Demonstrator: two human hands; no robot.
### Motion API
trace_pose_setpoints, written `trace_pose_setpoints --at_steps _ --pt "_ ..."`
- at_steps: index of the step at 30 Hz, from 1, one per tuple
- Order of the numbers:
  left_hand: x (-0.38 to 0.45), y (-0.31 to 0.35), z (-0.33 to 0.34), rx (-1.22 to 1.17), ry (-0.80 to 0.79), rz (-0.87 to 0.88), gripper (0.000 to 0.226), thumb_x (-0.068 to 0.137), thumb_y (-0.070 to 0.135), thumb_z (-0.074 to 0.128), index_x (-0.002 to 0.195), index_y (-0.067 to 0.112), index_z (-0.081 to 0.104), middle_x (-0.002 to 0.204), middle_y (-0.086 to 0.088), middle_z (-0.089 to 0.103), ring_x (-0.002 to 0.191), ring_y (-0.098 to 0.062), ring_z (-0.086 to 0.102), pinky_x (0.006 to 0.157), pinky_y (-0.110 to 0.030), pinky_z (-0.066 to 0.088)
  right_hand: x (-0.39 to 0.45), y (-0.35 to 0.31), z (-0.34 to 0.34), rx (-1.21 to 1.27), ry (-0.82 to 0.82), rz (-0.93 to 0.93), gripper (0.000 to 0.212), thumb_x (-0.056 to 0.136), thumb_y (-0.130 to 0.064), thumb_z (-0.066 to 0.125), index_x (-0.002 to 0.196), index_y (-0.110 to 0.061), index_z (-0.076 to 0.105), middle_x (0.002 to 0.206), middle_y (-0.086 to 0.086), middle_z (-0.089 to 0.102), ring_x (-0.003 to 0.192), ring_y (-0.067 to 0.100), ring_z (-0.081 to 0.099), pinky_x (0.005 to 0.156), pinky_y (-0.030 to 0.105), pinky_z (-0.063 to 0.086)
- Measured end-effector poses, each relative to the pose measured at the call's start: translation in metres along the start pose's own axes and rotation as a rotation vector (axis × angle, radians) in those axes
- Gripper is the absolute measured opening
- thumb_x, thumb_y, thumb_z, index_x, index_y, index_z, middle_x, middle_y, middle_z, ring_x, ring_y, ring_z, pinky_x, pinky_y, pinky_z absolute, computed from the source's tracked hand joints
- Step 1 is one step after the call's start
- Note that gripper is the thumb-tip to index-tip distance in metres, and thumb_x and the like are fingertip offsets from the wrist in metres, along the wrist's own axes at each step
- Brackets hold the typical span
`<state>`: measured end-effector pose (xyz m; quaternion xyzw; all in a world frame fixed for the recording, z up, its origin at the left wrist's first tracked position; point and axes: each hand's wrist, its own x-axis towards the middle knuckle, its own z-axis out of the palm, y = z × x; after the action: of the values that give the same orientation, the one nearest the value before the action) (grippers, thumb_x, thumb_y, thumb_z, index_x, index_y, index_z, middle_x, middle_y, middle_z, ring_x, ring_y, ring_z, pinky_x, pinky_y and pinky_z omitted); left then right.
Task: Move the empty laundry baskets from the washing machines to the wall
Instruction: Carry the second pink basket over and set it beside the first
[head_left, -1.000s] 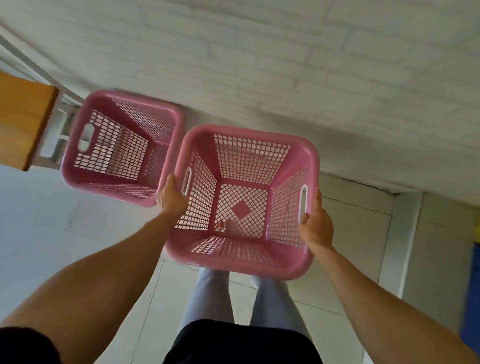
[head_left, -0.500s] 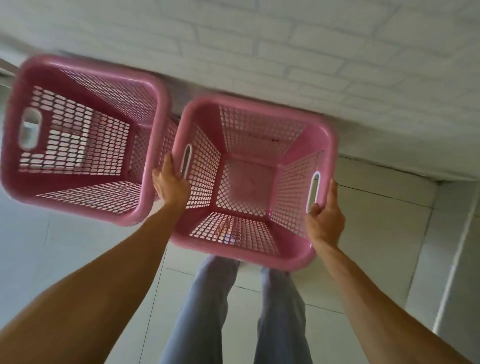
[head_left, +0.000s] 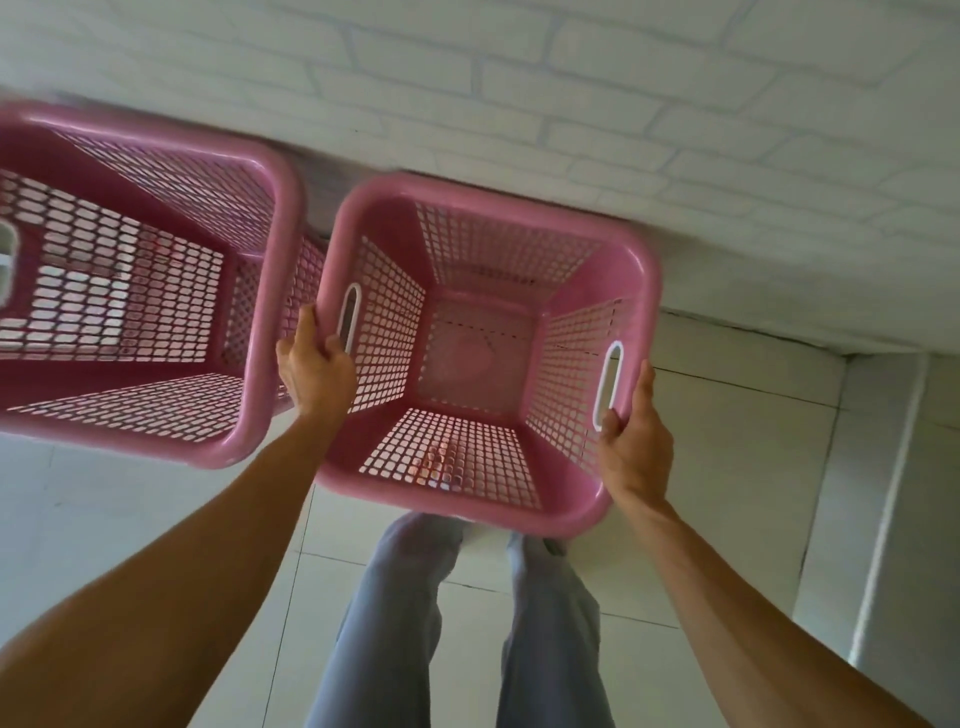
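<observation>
The left hand (head_left: 317, 371) and right hand (head_left: 635, 441) grip the pink basket (head_left: 483, 499) (it is empty); they should lower it flat beside the other basket (head_left: 244, 415), by the wall (head_left: 571, 78).

The held basket (head_left: 483, 343) is pink plastic, smooth and slightly glossy along its rolled rim, with lattice walls and a perforated bottom; its handle slots are edged in white plastic. The second basket (head_left: 140, 291) beside it is the same pink plastic with the same sheen on the rim. The wall (head_left: 571, 78) is white painted brick, matt, with shallow mortar lines. The floor (head_left: 727, 441) is pale tile, smooth and faintly shiny. The trousers (head_left: 395, 623) are soft grey cloth.
</observation>
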<state>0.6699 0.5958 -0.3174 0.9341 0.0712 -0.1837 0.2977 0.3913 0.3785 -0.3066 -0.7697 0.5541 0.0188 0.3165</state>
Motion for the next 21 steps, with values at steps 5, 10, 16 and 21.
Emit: trace_pose_setpoints --at_steps 5,10,16,21 --pt "-0.007 0.007 -0.022 0.127 -0.117 0.003 0.061 0.081 0.023 0.042 0.139 0.044 0.037 0.111 -0.017 0.06 0.101 -0.038 0.063 0.088 -0.055 0.056 0.0 -0.012 -0.009 -0.064 -0.11 0.049 0.068 0.101 -0.017 0.052 0.158 -0.03 0.016 0.111 0.004 0.065 0.064 0.012 0.068 0.039 0.022 0.053" --pt "-0.042 0.031 -0.06 0.222 -0.216 0.143 0.06 0.077 0.012 0.048 0.133 0.032 0.046 0.111 -0.014 0.065 0.098 -0.037 0.066 0.08 -0.051 0.059 -0.022 -0.051 -0.055 -0.149 -0.159 0.044 0.026 0.097 -0.009 0.057 0.123 -0.015 0.057 0.107 0.005 0.071 0.071 0.017 0.073 0.053 0.03 0.063" --pt "-0.129 0.084 -0.102 0.252 -0.393 0.376 0.057 0.08 -0.003 0.055 0.133 0.017 0.059 0.131 -0.014 0.056 0.124 -0.03 0.051 0.104 -0.044 0.048 -0.087 -0.093 -0.102 -0.144 -0.115 -0.009 0.019 0.097 -0.014 0.061 0.116 -0.015 0.061 0.105 0.003 0.072 0.077 0.017 0.072 0.062 0.03 0.063" --pt "-0.189 0.119 -0.119 0.287 -0.508 0.572 0.045 0.082 0.0 0.051 0.122 0.014 0.068 0.121 -0.014 0.06 0.11 -0.027 0.057 0.09 -0.037 0.053 -0.151 -0.09 -0.133 -0.083 -0.124 0.001 0.034 0.094 -0.022 0.064 0.128 -0.023 0.058 0.105 -0.002 0.072 0.086 0.016 0.072 0.069 0.033 0.064"
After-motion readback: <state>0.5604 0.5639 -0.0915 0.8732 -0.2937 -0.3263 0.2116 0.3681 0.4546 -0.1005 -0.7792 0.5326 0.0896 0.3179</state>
